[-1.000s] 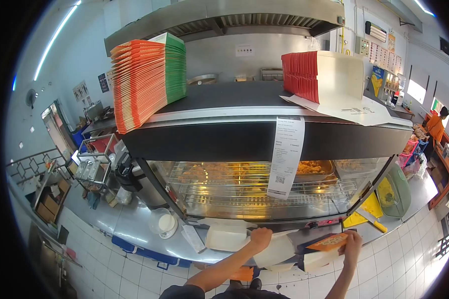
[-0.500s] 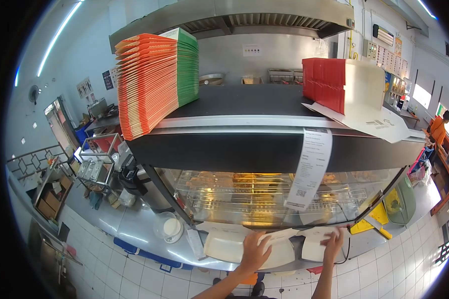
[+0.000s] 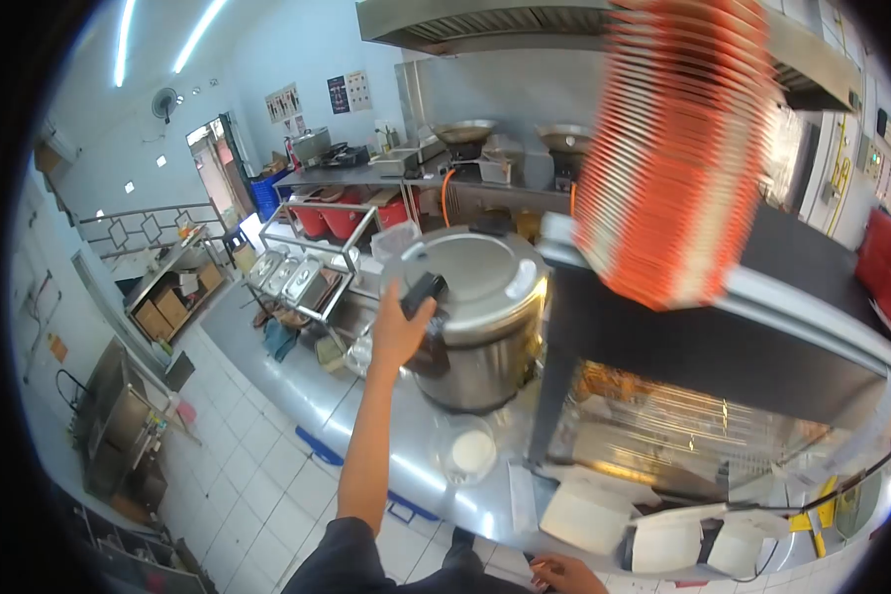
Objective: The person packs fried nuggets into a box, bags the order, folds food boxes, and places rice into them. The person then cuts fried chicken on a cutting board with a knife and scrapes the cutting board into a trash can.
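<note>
My left hand (image 3: 404, 329) reaches out to a large lidded steel pot (image 3: 475, 366), its fingers closed on the black handle (image 3: 425, 293) at the lid's near left edge. The lid (image 3: 470, 262) lies on the pot. Low in the picture, my right hand (image 3: 568, 573) hangs near the counter's front edge, fingers loosely apart and nothing visible in them. Close to it stand opened paper food boxes: one on the left (image 3: 589, 510), one in the middle (image 3: 671, 540) and one on the right (image 3: 747, 540). A clear container with white contents (image 3: 472, 452) sits before the pot.
A glass-fronted food warmer (image 3: 663, 436) stands right of the pot, with a tall stack of orange folded cartons (image 3: 673, 158) and a red box (image 3: 889, 272) on top. Left of the pot is a metal rack with steel trays (image 3: 302, 277). Woks (image 3: 465, 131) stand behind.
The view has swung left. My left hand has moved from the paper boxes to the pot's handle. My right hand has dropped from the boxes to the bottom edge.
</note>
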Motion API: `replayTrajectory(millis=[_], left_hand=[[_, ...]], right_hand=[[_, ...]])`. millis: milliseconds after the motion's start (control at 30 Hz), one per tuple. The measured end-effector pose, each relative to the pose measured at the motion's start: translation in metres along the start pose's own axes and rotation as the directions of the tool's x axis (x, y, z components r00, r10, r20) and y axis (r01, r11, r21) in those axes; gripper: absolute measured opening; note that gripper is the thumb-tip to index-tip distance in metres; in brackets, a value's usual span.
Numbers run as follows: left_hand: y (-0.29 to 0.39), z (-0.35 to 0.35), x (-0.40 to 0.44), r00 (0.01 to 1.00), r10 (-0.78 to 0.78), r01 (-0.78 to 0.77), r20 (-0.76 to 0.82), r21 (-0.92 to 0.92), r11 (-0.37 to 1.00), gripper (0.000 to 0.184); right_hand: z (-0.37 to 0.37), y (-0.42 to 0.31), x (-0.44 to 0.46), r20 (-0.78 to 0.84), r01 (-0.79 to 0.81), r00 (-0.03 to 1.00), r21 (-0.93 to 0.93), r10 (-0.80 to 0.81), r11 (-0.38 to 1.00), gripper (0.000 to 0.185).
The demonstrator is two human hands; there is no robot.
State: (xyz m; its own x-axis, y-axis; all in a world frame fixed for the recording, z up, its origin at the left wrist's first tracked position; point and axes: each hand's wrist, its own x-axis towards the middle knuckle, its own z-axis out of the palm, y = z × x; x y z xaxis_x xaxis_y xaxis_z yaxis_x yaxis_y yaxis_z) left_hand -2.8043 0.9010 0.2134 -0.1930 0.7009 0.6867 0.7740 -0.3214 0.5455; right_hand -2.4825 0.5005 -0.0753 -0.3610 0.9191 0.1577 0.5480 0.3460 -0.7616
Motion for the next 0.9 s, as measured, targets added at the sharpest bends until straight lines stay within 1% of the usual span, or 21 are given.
replayTrajectory(millis=[100,133,167,200,233,300,333,367,400,433,467,500,533,567,600,633,667,733,767,833,900], left_hand=[[-0.032,0.001,0.017,0.951,0.065,-0.066,0.302,-0.008,0.998,0.054],[-0.034,-0.003,0.024,0.925,-0.023,0.102,0.38,-0.189,0.977,0.055],[-0.031,-0.007,0.034,0.877,-0.092,0.277,0.472,-0.34,0.899,0.056],[-0.029,-0.011,0.046,0.814,-0.137,0.448,0.564,-0.46,0.766,0.058],[-0.028,-0.017,0.058,0.769,-0.114,0.478,0.628,-0.448,0.756,0.057],[-0.027,-0.025,0.091,0.776,0.109,0.399,0.621,-0.618,0.678,0.06],[-0.019,-0.034,0.116,0.788,0.224,0.213,0.574,-0.594,0.776,0.065],[-0.007,-0.043,0.149,0.774,0.341,0.014,0.533,-0.553,0.833,0.07],[0.007,-0.047,0.184,0.679,0.277,0.196,0.68,-0.531,0.824,0.083],[0.012,-0.037,0.215,0.665,0.359,0.105,0.655,-0.557,0.824,0.097],[0.024,-0.031,0.243,0.673,0.365,0.0,0.643,-0.494,0.87,0.1],[0.039,-0.024,0.269,0.677,0.376,-0.106,0.633,-0.422,0.901,0.104],[0.052,-0.017,0.291,0.685,0.397,-0.153,0.61,-0.413,0.898,0.104],[0.063,-0.006,0.311,0.69,0.417,-0.196,0.592,-0.401,0.895,0.104],[0.073,0.012,0.338,0.651,0.4,-0.237,0.645,-0.328,0.914,0.098],[0.081,0.027,0.362,0.613,0.377,-0.281,0.694,-0.254,0.925,0.092],[0.087,0.033,0.378,0.597,0.399,-0.324,0.696,-0.245,0.914,0.084],[0.099,0.04,0.404,0.565,0.453,-0.419,0.689,-0.233,0.878,0.072],[0.099,0.05,0.413,0.579,0.478,-0.437,0.661,-0.244,0.866,0.071],[0.099,0.067,0.427,0.6,0.529,-0.478,0.6,-0.261,0.838,0.069],[0.101,0.055,0.424,0.583,0.548,-0.424,0.6,-0.351,0.835,0.066]], right_hand=[[0.021,-0.014,0.062,0.036,-0.038,0.999,-0.056,0.04,0.998,0.024],[0.024,-0.029,0.087,0.056,-0.043,0.997,-0.074,0.048,0.996,0.024],[0.011,-0.075,0.124,0.097,-0.196,0.977,0.068,0.189,0.978,0.022],[-0.009,-0.121,0.159,0.154,-0.347,0.935,0.197,0.32,0.917,0.021],[-0.025,-0.153,0.191,0.221,-0.488,0.871,0.307,0.438,0.817,0.024],[-0.025,-0.155,0.234,0.246,-0.43,0.901,0.386,0.358,0.816,0.024],[-0.024,-0.159,0.25,0.259,-0.409,0.91,0.432,0.324,0.804,0.024],[-0.035,-0.165,0.275,0.261,-0.363,0.926,0.41,0.273,0.837,0.021],[-0.051,-0.172,0.306,0.266,-0.312,0.939,0.385,0.219,0.868,0.02],[-0.064,-0.177,0.337,0.163,-0.276,0.96,0.418,0.228,0.865,0.019],[-0.077,-0.181,0.37,0.056,-0.235,0.97,0.449,0.235,0.862,0.018],[-0.092,-0.181,0.407,-0.103,-0.119,0.981,0.358,0.165,0.926,0.017],[-0.111,-0.192,0.447,-0.233,-0.11,0.956,0.269,0.176,0.957,0.015],[-0.124,-0.195,0.488,-0.28,-0.167,0.911,0.418,0.302,0.893,0.024],[-0.135,-0.183,0.53,-0.361,-0.097,0.905,0.339,0.224,0.936,0.028],[-0.143,-0.155,0.572,-0.374,-0.109,0.911,0.182,0.171,0.977,0.024],[-0.146,-0.122,0.612,-0.335,-0.169,0.932,-0.071,0.136,0.983,0.021],[-0.147,-0.067,0.678,-0.195,-0.246,0.96,-0.24,0.201,0.939,0.025],[-0.146,-0.056,0.696,-0.054,-0.278,0.96,-0.237,0.273,0.931,0.027],[-0.141,-0.044,0.723,0.227,-0.338,0.892,-0.238,0.391,0.91,0.03],[-0.13,-0.042,0.74,0.367,-0.169,0.796,-0.629,0.481,0.759,0.035]])
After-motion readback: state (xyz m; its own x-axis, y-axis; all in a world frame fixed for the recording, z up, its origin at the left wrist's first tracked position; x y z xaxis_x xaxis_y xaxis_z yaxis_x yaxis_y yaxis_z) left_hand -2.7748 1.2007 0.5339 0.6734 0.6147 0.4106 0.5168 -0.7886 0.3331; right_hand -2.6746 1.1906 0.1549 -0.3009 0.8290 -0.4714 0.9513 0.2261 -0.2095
